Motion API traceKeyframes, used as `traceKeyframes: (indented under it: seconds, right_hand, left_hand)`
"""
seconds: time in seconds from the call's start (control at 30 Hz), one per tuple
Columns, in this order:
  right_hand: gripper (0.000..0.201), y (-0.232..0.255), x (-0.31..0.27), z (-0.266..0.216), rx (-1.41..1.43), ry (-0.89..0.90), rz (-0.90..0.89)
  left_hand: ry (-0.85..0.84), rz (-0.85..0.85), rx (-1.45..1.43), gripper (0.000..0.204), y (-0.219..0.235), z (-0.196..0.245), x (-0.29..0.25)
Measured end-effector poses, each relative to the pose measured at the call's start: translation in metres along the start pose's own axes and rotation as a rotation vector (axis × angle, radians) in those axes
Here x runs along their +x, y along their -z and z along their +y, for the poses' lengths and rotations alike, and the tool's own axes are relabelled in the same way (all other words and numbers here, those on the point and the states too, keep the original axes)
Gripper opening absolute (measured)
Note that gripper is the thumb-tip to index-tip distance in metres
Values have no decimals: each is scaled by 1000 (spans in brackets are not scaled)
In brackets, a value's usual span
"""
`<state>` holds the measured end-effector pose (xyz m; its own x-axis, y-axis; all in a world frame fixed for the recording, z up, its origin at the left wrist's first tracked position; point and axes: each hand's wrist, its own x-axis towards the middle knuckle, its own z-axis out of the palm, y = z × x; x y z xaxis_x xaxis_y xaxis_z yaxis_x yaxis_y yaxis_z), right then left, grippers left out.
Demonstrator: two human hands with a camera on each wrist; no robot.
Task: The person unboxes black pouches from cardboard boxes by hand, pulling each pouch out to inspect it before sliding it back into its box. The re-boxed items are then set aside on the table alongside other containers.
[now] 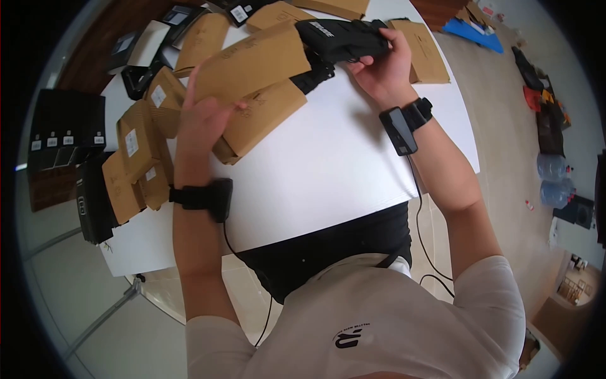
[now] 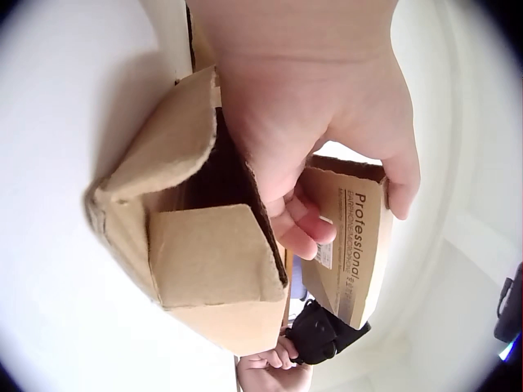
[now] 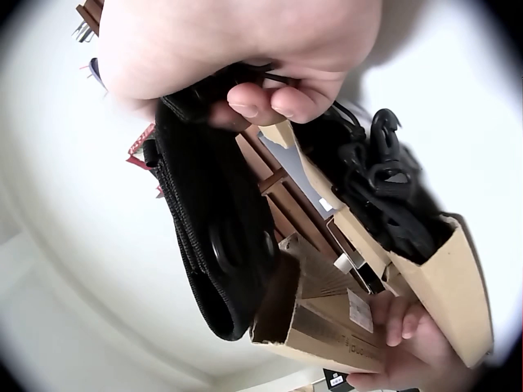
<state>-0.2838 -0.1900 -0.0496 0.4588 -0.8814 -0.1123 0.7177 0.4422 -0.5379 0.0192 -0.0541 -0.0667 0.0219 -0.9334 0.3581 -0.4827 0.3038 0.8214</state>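
Note:
My left hand [image 1: 205, 120] grips a brown cardboard box [image 1: 255, 60], printed "Professional" on one side in the left wrist view. Thumb and curled fingers lie on opposite sides of it. In my right hand [image 1: 390, 71] is a black fabric pouch [image 1: 344, 39] with white lettering, pinched at its far end. The pouch's other end meets the box's open end; in the right wrist view the pouch [image 3: 216, 220] overlaps that opening. Under the held box lies a second open cardboard box [image 1: 268, 117]. Black straps with a plastic hook [image 3: 388, 180] stick out of its end.
More cardboard boxes [image 1: 136, 145] and black boxes [image 1: 95, 199] crowd the left side of the white table [image 1: 328, 164]. A flat cardboard box [image 1: 423, 54] lies beyond my right hand. Cables [image 1: 416, 221] trail from both wrist cameras. Water jugs [image 1: 555, 189] stand on the floor at right.

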Motion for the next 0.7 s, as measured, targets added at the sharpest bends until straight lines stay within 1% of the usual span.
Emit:
traceKeyframes:
  seconds: [0.03, 0.1, 0.17, 0.2, 0.27, 0.3, 0.4, 0.43, 0.53, 0.6, 0.67, 0.7]
  right_hand:
    - [32, 5, 2, -2, -9, -10, 17]
    - [32, 10, 3, -3, -21, -19, 42]
    - [26, 6, 1, -3, -21, -20, 16]
    - [26, 4, 0, 0, -19, -31, 31]
    - [31, -5, -1, 3, 6, 16, -105]
    - [34, -4, 2, 3, -41, -3, -139]
    - [32, -12, -3, 4, -51, 11, -91]
    - [31, -20, -6, 4, -49, 27, -7]
    - [29, -15, -2, 5, -79, 47, -23]
    - [28, -6, 5, 3, -86, 72, -3]
    - [27, -3, 6, 3, -90, 89, 18]
    - [26, -2, 7, 3, -107, 133, 22]
  left_hand:
    - [2, -4, -44, 71, -1, 3, 2]
    - [181, -54, -1083, 74, 1, 14, 4]
    - [182, -52, -1067, 75, 2, 11, 7]
    - [180, -47, -1043, 75, 3, 9, 6]
    - [193, -57, -1026, 75, 4, 8, 4]
    - [181, -68, -1002, 75, 4, 8, 4]
    - [167, -69, -988, 74, 5, 8, 4]
    - [172, -67, -987, 74, 5, 9, 4]
    - [151, -67, -1011, 72, 3, 14, 4]
    - [161, -20, -941, 70, 1, 21, 3]
    - [151, -13, -887, 68, 1, 27, 3]
    - [137, -9, -832, 66, 0, 29, 1]
